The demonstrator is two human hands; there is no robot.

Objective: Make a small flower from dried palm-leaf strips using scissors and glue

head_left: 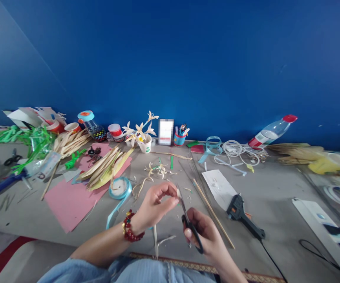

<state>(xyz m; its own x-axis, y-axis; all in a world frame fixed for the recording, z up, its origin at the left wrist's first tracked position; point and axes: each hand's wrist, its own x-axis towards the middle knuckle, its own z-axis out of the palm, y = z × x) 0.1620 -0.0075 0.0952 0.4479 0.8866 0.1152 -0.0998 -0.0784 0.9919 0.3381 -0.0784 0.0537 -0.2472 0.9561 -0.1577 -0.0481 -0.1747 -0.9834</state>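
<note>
Right hand holds scissors, grip closed; left hand pinches a pale scrap.

Along our blue wall
We see a red-capped bottle, a blue-lidded jar, what may be a pen cup between them, and a white power strip nearer us

Obscured items
Pale piece in left grip: too small to identify. White card: face blurred. Scissors: handle partly hidden by right grip. Power strip: cropped at right.
</note>
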